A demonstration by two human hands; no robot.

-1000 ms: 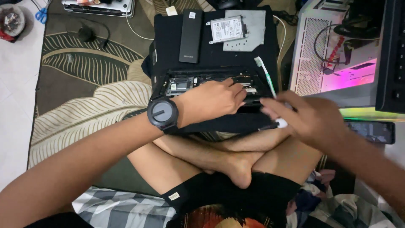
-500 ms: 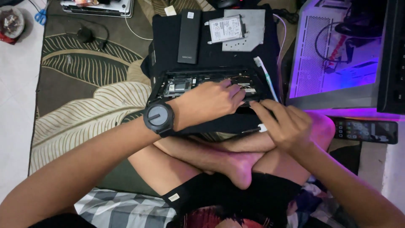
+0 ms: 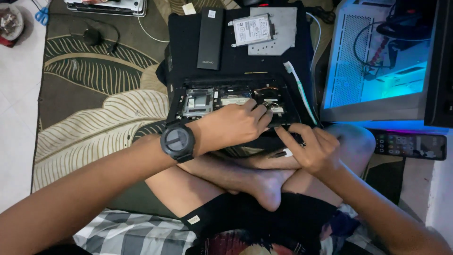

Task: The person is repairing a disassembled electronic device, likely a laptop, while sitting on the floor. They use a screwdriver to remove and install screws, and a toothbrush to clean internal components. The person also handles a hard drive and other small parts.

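A black laptop (image 3: pixel 236 61) lies bottom up in front of my crossed legs, its cover off and its boards and wires showing. My left hand (image 3: pixel 233 125), with a dark watch (image 3: pixel 178 141) on the wrist, rests on the open bay, fingertips on the inner parts by the right side; it holds nothing. At the laptop's near right corner my right hand (image 3: pixel 316 151) curls round a small dark tool with a white end (image 3: pixel 285 153). On the laptop's bottom lie a long black battery (image 3: pixel 210 38), a silver hard drive (image 3: pixel 252 29) on a grey metal plate, and a white toothbrush (image 3: pixel 298 89).
A lit computer case (image 3: pixel 373 71) glowing blue stands to the right, with a phone (image 3: pixel 409 145) lying in front of it. The leaf-patterned rug (image 3: pixel 89 118) spreads to the left. Blue scissors (image 3: pixel 41 15), a small bowl (image 3: pixel 9 21), a black cable and another device sit along the far edge.
My right hand has moved left and nearer to me, from the laptop's right edge to its near right corner. The case's glow went from pink to blue. My left hand barely shifted.
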